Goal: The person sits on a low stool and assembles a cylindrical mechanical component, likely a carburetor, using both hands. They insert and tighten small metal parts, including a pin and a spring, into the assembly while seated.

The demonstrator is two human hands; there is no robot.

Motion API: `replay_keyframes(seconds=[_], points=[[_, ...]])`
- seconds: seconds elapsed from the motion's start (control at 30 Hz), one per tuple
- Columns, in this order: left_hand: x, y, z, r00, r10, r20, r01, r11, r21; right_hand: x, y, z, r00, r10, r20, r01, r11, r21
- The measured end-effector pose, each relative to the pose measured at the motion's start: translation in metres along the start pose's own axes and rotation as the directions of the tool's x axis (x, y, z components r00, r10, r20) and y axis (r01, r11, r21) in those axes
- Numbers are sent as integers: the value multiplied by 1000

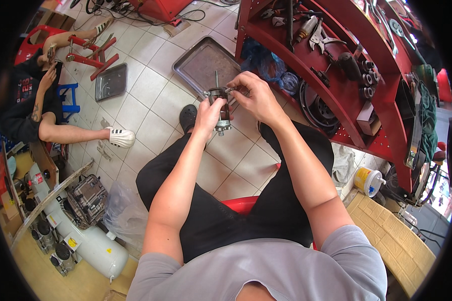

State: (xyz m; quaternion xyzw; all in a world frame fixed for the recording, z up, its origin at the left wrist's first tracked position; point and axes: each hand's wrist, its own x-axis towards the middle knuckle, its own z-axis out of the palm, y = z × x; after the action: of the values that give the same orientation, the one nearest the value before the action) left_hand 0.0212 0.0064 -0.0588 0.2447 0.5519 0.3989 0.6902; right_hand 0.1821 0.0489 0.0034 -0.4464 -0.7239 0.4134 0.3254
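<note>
My left hand (209,116) is closed around a cylindrical metal assembly (223,124), held upright above the floor between my knees. A thin rod sticks up from its top, and a wider flanged collar with a short stub sits at its lower end. Thumb and fingers of my right hand (257,96) pinch together at the right side of the assembly's upper plate. What lies between those fingertips is too small to make out. Just beyond my hands, a grey metal tray (202,54) rests on the tiles.
On the right stands a red tool rack (331,83) holding pliers and sockets. A second tray (111,82) lies further left, near a seated person (27,100) and a red stand (93,55). A white compressor tank (93,246) is at the lower left, a bucket (367,180) at right.
</note>
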Motion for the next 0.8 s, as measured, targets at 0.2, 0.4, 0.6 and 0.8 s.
replay_keyframes(seconds=[0.2, 0.4, 0.6, 0.8], points=[[-2, 3, 1, 1000, -9, -6, 9, 1000, -15, 1, -6, -2, 985, 148, -87, -157, 982, -105], [-2, 2, 1, 1000, 1, -2, -1, 1000, 18, 1, -7, -3, 948, 285, -140, -309, 929, -204], [-4, 2, 3, 1000, 7, 3, -7, 1000, 28, 2, -10, -5, 919, 378, -113, -395, 876, -276], [-1, 2, 1, 1000, 2, -7, -2, 1000, 18, 1, -6, -4, 954, 273, -127, -294, 934, -201]])
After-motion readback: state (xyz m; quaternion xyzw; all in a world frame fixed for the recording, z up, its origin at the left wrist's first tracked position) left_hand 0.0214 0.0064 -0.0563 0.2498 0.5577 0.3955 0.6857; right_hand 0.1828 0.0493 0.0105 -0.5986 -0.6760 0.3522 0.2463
